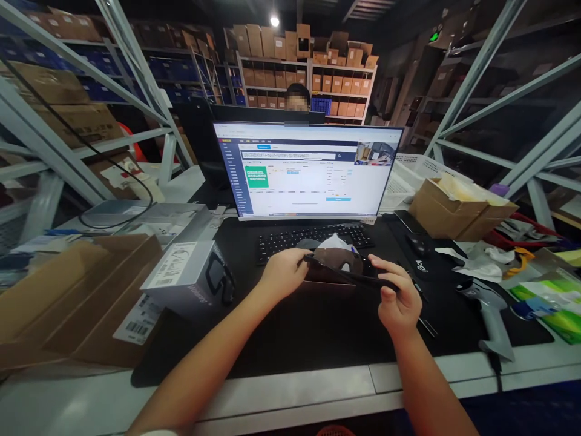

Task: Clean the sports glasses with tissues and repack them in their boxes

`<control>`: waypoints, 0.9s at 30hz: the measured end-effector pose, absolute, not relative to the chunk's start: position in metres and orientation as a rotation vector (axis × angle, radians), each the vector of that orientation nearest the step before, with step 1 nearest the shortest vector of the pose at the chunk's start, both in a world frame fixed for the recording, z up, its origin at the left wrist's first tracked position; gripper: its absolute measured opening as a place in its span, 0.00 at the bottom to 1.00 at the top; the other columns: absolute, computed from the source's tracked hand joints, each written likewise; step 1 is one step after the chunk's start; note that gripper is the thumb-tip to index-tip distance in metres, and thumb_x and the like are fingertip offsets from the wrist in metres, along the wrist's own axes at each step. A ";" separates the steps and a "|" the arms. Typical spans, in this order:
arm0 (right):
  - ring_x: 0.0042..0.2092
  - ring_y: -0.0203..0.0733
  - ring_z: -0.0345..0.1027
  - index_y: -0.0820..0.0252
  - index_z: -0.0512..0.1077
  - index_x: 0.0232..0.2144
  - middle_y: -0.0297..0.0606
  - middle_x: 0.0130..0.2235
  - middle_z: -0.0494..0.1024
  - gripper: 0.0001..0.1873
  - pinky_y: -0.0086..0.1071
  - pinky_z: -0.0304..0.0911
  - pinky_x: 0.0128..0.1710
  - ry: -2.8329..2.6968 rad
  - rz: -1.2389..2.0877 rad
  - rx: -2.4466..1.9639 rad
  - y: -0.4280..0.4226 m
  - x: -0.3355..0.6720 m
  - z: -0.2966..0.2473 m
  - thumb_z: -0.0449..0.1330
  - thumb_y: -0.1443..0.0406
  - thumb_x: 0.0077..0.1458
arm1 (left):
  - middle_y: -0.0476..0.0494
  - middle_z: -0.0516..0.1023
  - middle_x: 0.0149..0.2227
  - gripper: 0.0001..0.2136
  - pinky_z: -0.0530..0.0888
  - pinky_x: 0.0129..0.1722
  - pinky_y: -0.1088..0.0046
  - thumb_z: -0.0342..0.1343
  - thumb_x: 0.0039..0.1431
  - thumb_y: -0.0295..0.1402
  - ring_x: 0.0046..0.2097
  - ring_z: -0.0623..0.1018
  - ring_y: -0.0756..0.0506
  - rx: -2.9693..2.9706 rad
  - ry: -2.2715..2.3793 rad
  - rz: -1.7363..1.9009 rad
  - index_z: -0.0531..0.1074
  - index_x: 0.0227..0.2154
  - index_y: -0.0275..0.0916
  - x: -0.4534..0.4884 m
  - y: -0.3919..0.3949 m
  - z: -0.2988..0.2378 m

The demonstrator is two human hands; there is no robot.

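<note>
My left hand (285, 270) and my right hand (400, 297) hold a pair of dark glasses (338, 261) between them, above the black desk mat in front of the keyboard. The left fingers pinch one end of the glasses. My right thumb and fingers close on the other end, along a thin dark temple arm. Something white and pointed (334, 241) shows just behind the glasses; I cannot make out what it is. Left of my hands stands a grey box (188, 284) with a picture of dark glasses on its side.
Behind the keyboard (313, 236) stands a lit monitor (295, 181). An open cardboard carton (86, 303) sits at the left. To the right are a mouse (416, 244), a barcode scanner (490, 312), another carton (449, 209) and crumpled wrapping (481, 260). A person is behind the monitor.
</note>
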State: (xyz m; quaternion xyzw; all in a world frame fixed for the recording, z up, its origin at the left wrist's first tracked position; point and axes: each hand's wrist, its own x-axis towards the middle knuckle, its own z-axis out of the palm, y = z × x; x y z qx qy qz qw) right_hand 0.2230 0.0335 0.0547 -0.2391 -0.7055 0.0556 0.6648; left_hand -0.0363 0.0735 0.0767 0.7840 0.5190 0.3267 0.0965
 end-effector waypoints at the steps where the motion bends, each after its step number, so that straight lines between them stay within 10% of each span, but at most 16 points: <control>1: 0.54 0.55 0.74 0.56 0.73 0.45 0.45 0.50 0.78 0.09 0.53 0.70 0.52 -1.592 0.146 -0.545 0.032 0.223 0.054 0.55 0.65 0.66 | 0.40 0.83 0.45 0.17 0.76 0.49 0.63 0.45 0.69 0.40 0.48 0.81 0.40 2.259 1.486 1.169 0.78 0.46 0.40 -0.040 0.070 0.081; 7: 0.50 0.52 0.76 0.58 0.74 0.42 0.43 0.45 0.79 0.08 0.48 0.70 0.50 -1.524 0.371 -0.669 0.032 0.221 0.052 0.54 0.66 0.66 | 0.39 0.76 0.58 0.12 0.64 0.66 0.56 0.51 0.67 0.36 0.67 0.66 0.39 2.392 0.841 1.152 0.79 0.37 0.40 -0.054 0.048 0.112; 19: 0.54 0.47 0.73 0.54 0.78 0.41 0.44 0.53 0.79 0.09 0.44 0.70 0.53 -1.635 0.064 -0.942 0.058 0.219 0.045 0.56 0.65 0.65 | 0.43 0.69 0.63 0.13 0.58 0.69 0.50 0.53 0.67 0.40 0.71 0.58 0.35 2.115 0.620 0.756 0.80 0.32 0.43 -0.053 0.042 0.112; 27: 0.45 0.45 0.77 0.57 0.76 0.26 0.41 0.41 0.83 0.23 0.40 0.70 0.47 -1.282 0.483 -0.958 0.050 0.208 0.047 0.49 0.58 0.69 | 0.38 0.68 0.63 0.15 0.57 0.68 0.46 0.51 0.68 0.43 0.72 0.54 0.33 1.878 0.400 1.072 0.75 0.30 0.40 -0.042 0.043 0.091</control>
